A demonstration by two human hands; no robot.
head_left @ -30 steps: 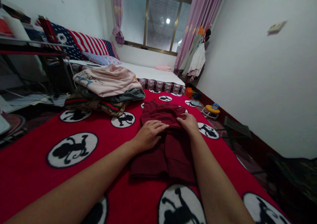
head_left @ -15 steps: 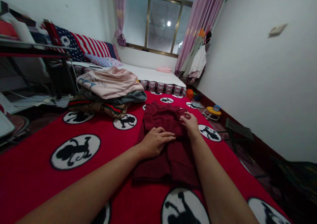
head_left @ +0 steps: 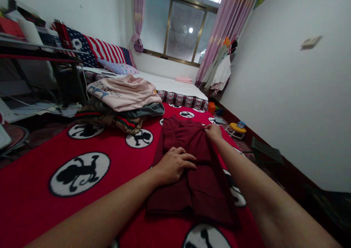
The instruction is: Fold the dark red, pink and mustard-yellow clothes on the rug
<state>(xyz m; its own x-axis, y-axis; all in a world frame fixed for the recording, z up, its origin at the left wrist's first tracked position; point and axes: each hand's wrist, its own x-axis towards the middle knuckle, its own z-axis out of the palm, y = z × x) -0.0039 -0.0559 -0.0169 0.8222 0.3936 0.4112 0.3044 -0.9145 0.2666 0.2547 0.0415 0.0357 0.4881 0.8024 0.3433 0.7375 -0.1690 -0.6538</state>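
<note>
A dark red garment (head_left: 203, 182) lies partly folded on a red blanket (head_left: 131, 204) printed with black figures in white circles. Across the middle of the cloth rests my left hand (head_left: 175, 164), palm down with its fingers apart. My right hand (head_left: 213, 132) pinches the garment's far right edge and draws the fabric taut. Past my left hand, a pile of folded clothes sits on the blanket, with a pink top (head_left: 124, 91) uppermost and a patterned brown piece (head_left: 109, 120) at the bottom.
Behind the blanket stands a bed (head_left: 161, 82) with a white cover. A cluttered desk (head_left: 35, 56) is at the left. Along the right wall are a yellow stool (head_left: 237, 128) and a dark folding stool (head_left: 265, 150). Clothes (head_left: 221, 72) hang by the curtain.
My right hand has closed on the garment's edge and pulled it right, stretching the bunched cloth. My left hand stays on the fabric. The view has shifted slightly.
</note>
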